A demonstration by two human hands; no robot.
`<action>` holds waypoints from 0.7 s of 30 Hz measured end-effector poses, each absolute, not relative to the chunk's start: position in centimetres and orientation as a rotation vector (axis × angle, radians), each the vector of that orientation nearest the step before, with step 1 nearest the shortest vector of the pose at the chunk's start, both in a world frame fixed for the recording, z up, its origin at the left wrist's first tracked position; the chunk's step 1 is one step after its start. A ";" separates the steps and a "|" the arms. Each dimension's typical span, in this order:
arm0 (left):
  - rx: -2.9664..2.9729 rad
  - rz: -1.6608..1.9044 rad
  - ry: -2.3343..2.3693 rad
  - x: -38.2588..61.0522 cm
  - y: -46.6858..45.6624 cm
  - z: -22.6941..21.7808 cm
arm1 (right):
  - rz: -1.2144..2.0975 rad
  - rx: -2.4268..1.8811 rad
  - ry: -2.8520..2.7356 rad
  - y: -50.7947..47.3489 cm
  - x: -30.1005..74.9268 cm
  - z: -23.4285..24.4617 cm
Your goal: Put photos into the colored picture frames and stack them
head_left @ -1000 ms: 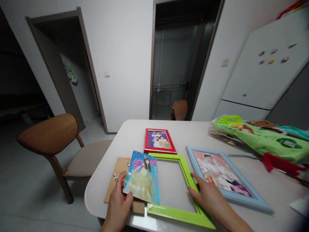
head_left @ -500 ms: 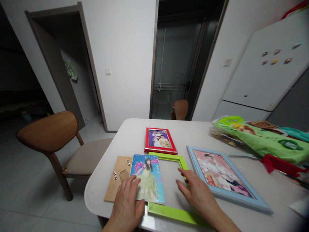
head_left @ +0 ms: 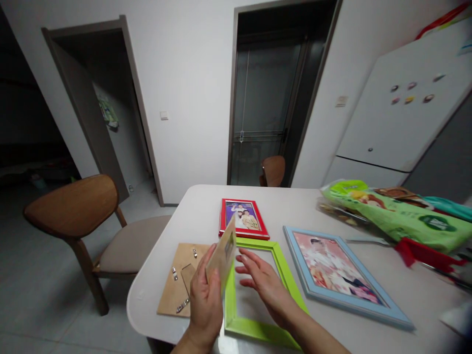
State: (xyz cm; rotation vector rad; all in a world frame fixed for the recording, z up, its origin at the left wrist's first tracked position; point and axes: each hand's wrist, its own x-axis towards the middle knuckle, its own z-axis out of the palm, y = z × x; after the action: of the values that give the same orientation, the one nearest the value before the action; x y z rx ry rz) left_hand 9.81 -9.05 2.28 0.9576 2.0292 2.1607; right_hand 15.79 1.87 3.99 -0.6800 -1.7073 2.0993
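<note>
My left hand grips a photo by its lower left edge, thumb on the near side. The photo is tilted up almost on edge, and a tan face shows. Under it lies a lime green picture frame with an open middle. Over that opening my right hand hovers with its fingers apart, close to the photo but holding nothing. Left of the frame, partly behind my left hand, rests a brown backing board with metal clips.
A red framed photo lies beyond the green frame, and a blue framed picture to the right. Green plastic packaging and a red-handled item are at the table's right side. A wooden chair stands left.
My left hand has picked up the photo from the table and tipped it upright, so its picture side no longer shows. My right hand has moved left towards it.
</note>
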 end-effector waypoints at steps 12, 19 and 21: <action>0.936 1.738 1.973 10.3 -9.1 0.1 | 1.635 -0.978 -2.096 9.4 19.8 2.0; 1.482 1.093 2.238 11.4 -9.4 -0.5 | 1.328 -0.926 -2.326 9.6 18.0 0.5; 1.520 0.986 2.279 11.5 -9.3 -0.3 | 1.119 -0.930 -2.408 9.6 17.8 0.3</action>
State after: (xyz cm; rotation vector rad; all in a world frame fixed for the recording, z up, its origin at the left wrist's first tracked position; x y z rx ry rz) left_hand 11.49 -9.30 -0.26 1.5200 2.2788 0.9858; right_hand 17.80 9.62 0.32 -0.9304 -2.4083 1.1195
